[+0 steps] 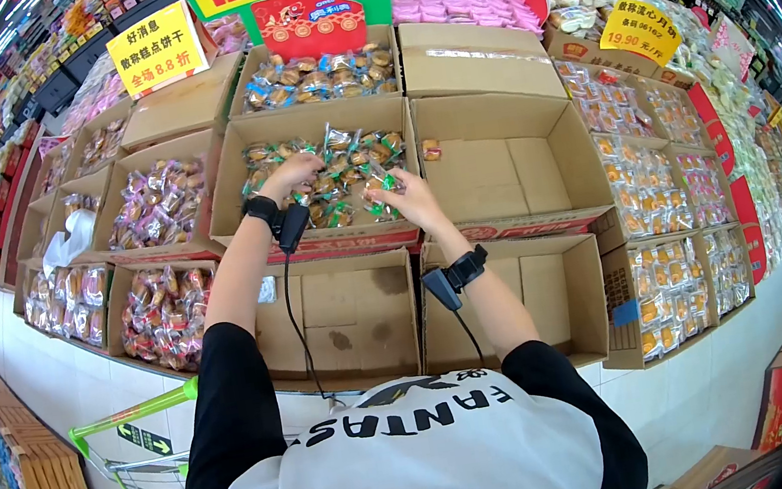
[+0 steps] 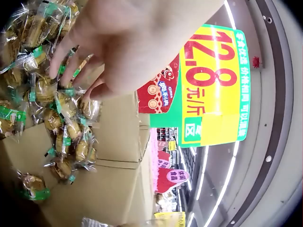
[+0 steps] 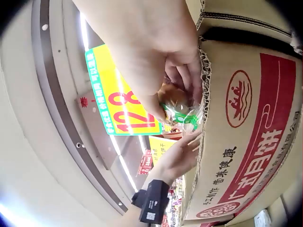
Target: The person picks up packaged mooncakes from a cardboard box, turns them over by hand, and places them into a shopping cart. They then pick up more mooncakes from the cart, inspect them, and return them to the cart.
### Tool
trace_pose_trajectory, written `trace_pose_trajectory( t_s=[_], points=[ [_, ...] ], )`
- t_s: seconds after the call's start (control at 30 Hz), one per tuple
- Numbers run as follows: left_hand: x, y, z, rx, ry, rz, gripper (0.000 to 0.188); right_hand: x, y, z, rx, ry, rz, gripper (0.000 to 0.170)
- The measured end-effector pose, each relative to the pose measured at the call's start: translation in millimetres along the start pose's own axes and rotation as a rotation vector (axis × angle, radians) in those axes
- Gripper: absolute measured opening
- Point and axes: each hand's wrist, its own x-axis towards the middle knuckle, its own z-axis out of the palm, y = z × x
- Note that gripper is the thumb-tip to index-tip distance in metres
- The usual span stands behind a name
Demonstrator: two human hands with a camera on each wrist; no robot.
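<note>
Small clear packets of brown pastries with green ends fill much of a cardboard box. Over the box's left half, the left hand reaches down, fingers spread and slightly bent among the packets; no packet is plainly gripped. At the box's front right, the right hand pinches one pastry packet between thumb and fingers, close to the box edge. The left hand also shows beyond it in the right wrist view.
Right of this box stands a cardboard box with one small packet. Two brown boxes sit in front. Boxes of purple packets are to the left, with a cart below. Price signs rise behind.
</note>
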Motion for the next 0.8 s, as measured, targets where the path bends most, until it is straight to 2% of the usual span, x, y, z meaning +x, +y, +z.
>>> trace_pose_trajectory(
  t_s=[0.03,0.1,0.23,0.27,0.3,0.37,0.4,0.43,0.5,0.53,0.6,0.73,0.8],
  points=[
    [4.3,2.0,2.6,-0.001,-0.002,0.004,0.024,-3.0,-3.8,-0.8,0.003,0.004,-0.038,0.038],
    [10.6,4.8,7.3,0.304,-0.034,0.003,0.023,-3.9,-3.4,-1.8,0.005,0.009,-0.073,0.038],
    [19.2,9.8,15.5,0.431,-0.12,0.048,0.025,0.0,12.3,-3.1,0.043,-0.024,-0.075,0.039],
    [50.4,-7.3,15.4,0.526,-0.182,0.039,0.03,1.2,14.3,-4.0,0.051,-0.032,-0.078,0.039],
    [48.2,-2.6,17.4,0.53,-0.183,0.043,0.03,1.1,12.7,-4.9,0.051,-0.027,-0.08,0.039],
    [41.6,3.8,23.0,0.689,-0.252,0.247,0.034,-0.2,10.0,-6.9,0.056,-0.084,-0.048,0.024],
    [42.2,10.2,24.8,0.774,-0.361,0.199,0.038,-0.6,9.1,-9.0,0.024,-0.095,-0.025,0.024],
    [40.4,13.4,27.7,0.775,-0.366,0.202,0.038,-0.7,10.6,-9.8,0.023,-0.09,-0.022,0.024],
    [31.3,23.1,33.1,0.913,-0.366,0.092,0.04,-0.5,12.5,-8.3,0.067,-0.078,-0.027,0.025],
    [46.2,12.9,33.8,0.99,-0.377,0.1,0.045,-0.8,12.7,-7.5,0.067,-0.077,-0.024,0.025],
    [44.2,13.3,37.0,0.997,-0.337,0.057,0.048,-1.9,11.5,-5.9,0.139,-0.045,-0.091,0.034],
    [28.2,24.4,38.2,0.944,-0.281,-0.011,0.059,-2.8,9.7,-5.1,0.149,-0.03,-0.107,0.032],
    [29.5,22.3,36.7,0.946,-0.263,0.015,0.059,-1.0,11.3,-6.7,0.1,-0.05,-0.09,0.03]
  ],
)
